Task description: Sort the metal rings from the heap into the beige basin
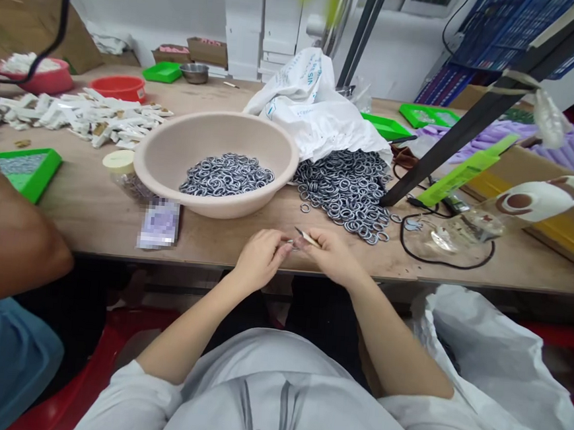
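Note:
At the table's front edge, my left hand point(260, 256) and my right hand point(331, 255) are close together. A slim craft knife point(311, 240) with a pale handle is held in my right fingers, its narrow dark tip pointing up and left. My left thumb and fingers are pinched together; whatever small thing sits between them is too hidden to name. Ahead of my hands, a heap of dark grey rings point(343, 189) spills from a white plastic sack point(308, 104). More grey rings point(228, 176) lie inside the wide beige basin point(213, 202) to the left.
A lidded jar point(122, 165) and a blurred purple packet point(160, 223) stand left of the basin. To the right are a dark slanted post point(446, 148), a black cable point(447, 264) and a clear bottle point(475, 223). A co-worker's arm point(11, 240) rests at the left.

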`<state>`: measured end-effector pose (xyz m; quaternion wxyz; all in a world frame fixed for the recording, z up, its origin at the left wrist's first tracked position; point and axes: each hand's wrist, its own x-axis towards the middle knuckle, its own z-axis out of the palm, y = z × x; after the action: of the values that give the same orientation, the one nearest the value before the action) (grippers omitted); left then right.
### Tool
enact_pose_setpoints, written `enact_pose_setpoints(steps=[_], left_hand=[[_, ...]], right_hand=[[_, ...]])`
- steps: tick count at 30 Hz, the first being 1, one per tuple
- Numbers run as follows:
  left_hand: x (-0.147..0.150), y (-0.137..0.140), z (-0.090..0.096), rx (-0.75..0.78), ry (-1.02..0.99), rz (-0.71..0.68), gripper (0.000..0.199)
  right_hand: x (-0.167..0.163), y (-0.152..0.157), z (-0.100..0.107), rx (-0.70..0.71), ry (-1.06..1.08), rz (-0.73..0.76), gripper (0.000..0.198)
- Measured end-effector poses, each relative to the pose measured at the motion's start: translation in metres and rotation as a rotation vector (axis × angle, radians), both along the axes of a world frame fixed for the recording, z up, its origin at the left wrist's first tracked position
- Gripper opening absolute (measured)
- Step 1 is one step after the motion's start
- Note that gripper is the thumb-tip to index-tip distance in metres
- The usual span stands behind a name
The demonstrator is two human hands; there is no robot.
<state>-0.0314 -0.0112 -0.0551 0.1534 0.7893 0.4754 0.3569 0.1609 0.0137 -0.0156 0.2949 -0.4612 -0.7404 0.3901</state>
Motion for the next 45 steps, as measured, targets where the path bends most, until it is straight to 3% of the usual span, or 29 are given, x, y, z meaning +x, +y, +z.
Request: enact_pose_setpoints(steps=[3, 5, 9, 14, 20, 27, 32, 35, 40, 43, 45], left_hand=[[0.011, -0.016, 0.001, -0.123, -0.212, -0.013, 0.038], [0.019, -0.025, 0.003, -0.277, -0.477, -0.032, 0.039], [0.032, -0.037, 0.008, -0.611, -0.979, -0.154, 0.042], [0.036, -0.04, 0.012, -0.798, -1.255, -0.083, 0.041], [0.034, -0.042, 0.013, -0.889, -1.306, -0.076, 0.039], [0.037, -0.045, 0.015, -0.906, -1.339, -0.06, 0.04], [0.036, -0.043, 0.017, -0.89, -1.411, -0.012, 0.041], [0.037, -0.043, 0.02, -0.875, -1.452, 0.013, 0.04], [0.038, -0.043, 0.022, -0.919, -1.436, 0.018, 0.039], [0.037, -0.045, 0.021, -0.927, -1.397, -0.027, 0.039], [0.036, -0.048, 0.02, -0.915, -1.337, -0.084, 0.039]], right_hand=[[-0.011, -0.025, -0.011, -0.056, 0.223, -0.083, 0.034], [-0.016, -0.036, -0.017, -0.038, 0.356, -0.124, 0.035], [-0.024, -0.044, -0.022, -0.124, 0.556, -0.032, 0.042], [-0.032, -0.038, -0.022, -0.302, 0.69, 0.013, 0.05], [-0.036, -0.04, -0.023, -0.329, 0.72, -0.052, 0.05], [-0.032, -0.042, -0.021, -0.22, 0.607, -0.098, 0.046], [-0.02, -0.047, -0.014, 0.208, 0.204, -0.106, 0.045], [-0.016, -0.054, -0.011, 0.329, -0.031, -0.076, 0.05], [-0.017, -0.057, -0.009, 0.363, -0.134, -0.067, 0.052], [-0.015, -0.051, -0.014, 0.324, -0.118, -0.027, 0.049], [-0.01, -0.043, -0.021, 0.275, -0.08, -0.076, 0.047]])
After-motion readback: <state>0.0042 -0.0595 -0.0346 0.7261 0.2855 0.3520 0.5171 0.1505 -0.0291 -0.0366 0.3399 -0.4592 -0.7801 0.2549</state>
